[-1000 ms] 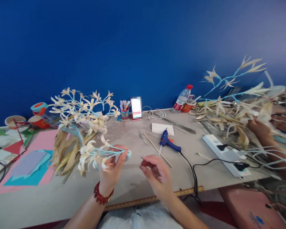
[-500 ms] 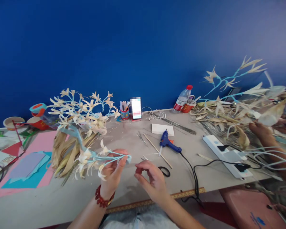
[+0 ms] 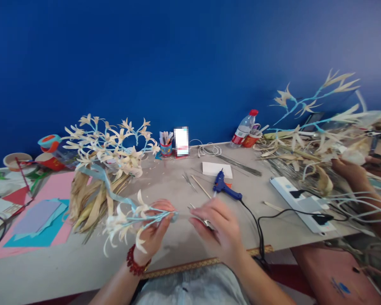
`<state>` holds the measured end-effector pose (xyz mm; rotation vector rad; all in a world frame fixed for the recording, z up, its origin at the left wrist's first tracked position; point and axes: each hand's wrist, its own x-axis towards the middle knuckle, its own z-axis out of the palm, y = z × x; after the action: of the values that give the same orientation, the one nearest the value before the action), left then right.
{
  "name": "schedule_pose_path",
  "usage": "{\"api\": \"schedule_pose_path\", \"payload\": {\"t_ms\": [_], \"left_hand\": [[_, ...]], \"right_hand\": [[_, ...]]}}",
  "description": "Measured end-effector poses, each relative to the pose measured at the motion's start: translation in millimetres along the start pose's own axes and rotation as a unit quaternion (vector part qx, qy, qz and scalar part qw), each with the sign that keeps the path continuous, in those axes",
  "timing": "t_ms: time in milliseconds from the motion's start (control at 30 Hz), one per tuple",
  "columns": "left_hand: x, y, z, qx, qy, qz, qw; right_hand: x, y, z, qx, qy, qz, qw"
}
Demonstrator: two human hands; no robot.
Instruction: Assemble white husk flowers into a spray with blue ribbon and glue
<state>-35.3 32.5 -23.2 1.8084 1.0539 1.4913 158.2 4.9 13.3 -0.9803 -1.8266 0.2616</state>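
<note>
My left hand (image 3: 157,226) is closed around a bunch of pale artificial flowers (image 3: 122,224). Their light-blue wrapped stems (image 3: 158,215) run between thumb and fingers, with the stem ends pointing right. A strip of light-blue tape (image 3: 106,184) trails from the bunch up to the left. To the right, my right hand (image 3: 220,231) is closed over a pair of scissors (image 3: 207,223). Some metal shows between thumb and fingers; the dark handles are hidden under the hand. A blue glue gun (image 3: 226,187) lies just beyond it.
Left stand a bigger flower arrangement (image 3: 114,142) and coloured paper sheets (image 3: 31,241). Ahead are a pen cup (image 3: 165,149), a phone (image 3: 182,142) and a bottle (image 3: 243,129). A power strip (image 3: 296,203) with cables lies right. Another person's hand (image 3: 349,171) works among dried husks.
My right hand has moved right and closed over the scissors, covering their handles. My left hand still holds the flower stems, now slightly lower. The other person's hands have shifted a little.
</note>
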Motion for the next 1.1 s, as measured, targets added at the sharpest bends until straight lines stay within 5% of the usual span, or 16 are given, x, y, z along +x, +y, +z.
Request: {"api": "schedule_pose_path", "payload": {"t_ms": [167,467,667,1100], "left_hand": [[0,9,-2,0.043,-0.043,0.039,0.997],[-11,2,2,0.004,0.011,0.034,0.999],[-16,6,-1,0.016,0.016,0.018,1.0],[-27,2,-4,0.015,0.009,0.035,0.999]], "right_hand": [[27,5,1,-0.009,-0.131,-0.015,0.991],[20,3,3,0.011,-0.071,0.014,0.997],[23,-1,3,-0.034,-0.176,-0.028,0.983],[25,-1,12,-0.029,-0.229,-0.089,0.969]]}}
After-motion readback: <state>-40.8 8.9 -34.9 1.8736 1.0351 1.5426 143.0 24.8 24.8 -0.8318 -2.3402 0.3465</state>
